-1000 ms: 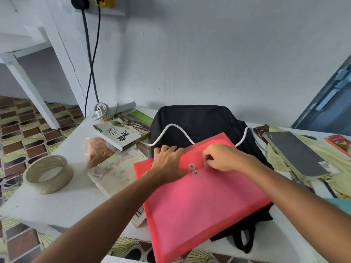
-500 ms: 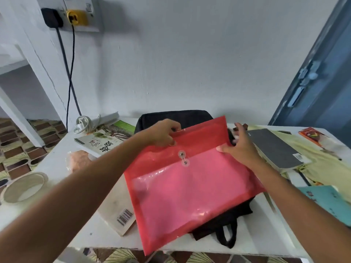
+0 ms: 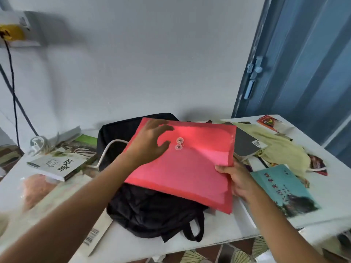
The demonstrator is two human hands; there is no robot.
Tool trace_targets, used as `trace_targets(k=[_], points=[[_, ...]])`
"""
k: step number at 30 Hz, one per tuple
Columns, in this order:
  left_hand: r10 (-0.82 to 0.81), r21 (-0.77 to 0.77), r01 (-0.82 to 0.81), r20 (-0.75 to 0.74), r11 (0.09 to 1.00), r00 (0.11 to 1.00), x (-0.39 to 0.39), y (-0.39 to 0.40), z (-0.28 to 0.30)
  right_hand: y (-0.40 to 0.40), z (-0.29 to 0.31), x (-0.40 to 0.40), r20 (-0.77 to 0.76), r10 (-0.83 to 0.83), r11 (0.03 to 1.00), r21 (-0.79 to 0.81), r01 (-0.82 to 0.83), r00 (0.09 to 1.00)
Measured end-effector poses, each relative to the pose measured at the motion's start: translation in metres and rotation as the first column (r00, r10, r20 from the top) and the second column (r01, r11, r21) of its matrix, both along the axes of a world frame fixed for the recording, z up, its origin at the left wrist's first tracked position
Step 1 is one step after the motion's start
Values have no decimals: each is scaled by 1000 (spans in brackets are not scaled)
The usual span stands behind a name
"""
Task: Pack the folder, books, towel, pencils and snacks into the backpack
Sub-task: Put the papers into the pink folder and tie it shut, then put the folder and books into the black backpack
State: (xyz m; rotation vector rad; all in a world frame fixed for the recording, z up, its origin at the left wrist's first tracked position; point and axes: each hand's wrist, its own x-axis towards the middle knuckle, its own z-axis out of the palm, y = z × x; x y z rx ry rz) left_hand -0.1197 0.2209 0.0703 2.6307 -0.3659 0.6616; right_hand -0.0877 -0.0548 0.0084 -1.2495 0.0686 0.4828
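Red folder [image 3: 191, 168] lies over black backpack [image 3: 144, 207], table [image 3: 218, 232] middle. Left hand [image 3: 150, 143] flat on folder top, 10 o'clock side, fingers spread wide, gripping nothing. Right hand [image 3: 237, 181] pinches folder edge at 4 o'clock (thumb on top). Teal book [image 3: 284, 188] at 3 o'clock, white book [image 3: 60, 164] at 9 o'clock.

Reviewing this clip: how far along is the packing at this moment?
Nothing looks packed yet. In hand: the red folder is held over the black backpack, right hand gripping its edge, left hand spread on top. Left: the books, like the teal book, the yellow-green towel and a snack packet lie on the table. No pencils visible.
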Motion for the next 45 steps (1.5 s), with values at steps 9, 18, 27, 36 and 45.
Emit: trace_targets(k=[9, 18, 27, 36, 45], points=[[222, -342, -202, 20, 918, 975, -89, -12, -87, -8, -37, -49, -194, -422, 876, 164, 454, 885], [101, -213, -117, -84, 970, 991, -114, -7, -139, 5, -45, -82, -57, -495, 852, 164, 497, 867], [-114, -67, 97, -319, 993, 941, -112, -37, -108, -14, -50, -102, -192, -555, 781, 214, 587, 809], [-122, -409, -123, -522, 904, 845, -65, -40, -53, -74, -55, -143, -79, -534, 822, 186, 539, 842], [-35, -749, -487, -560, 449, 828, 4, 22, -11, -98, -54, -149, -136, -329, 944, -63, 324, 934]])
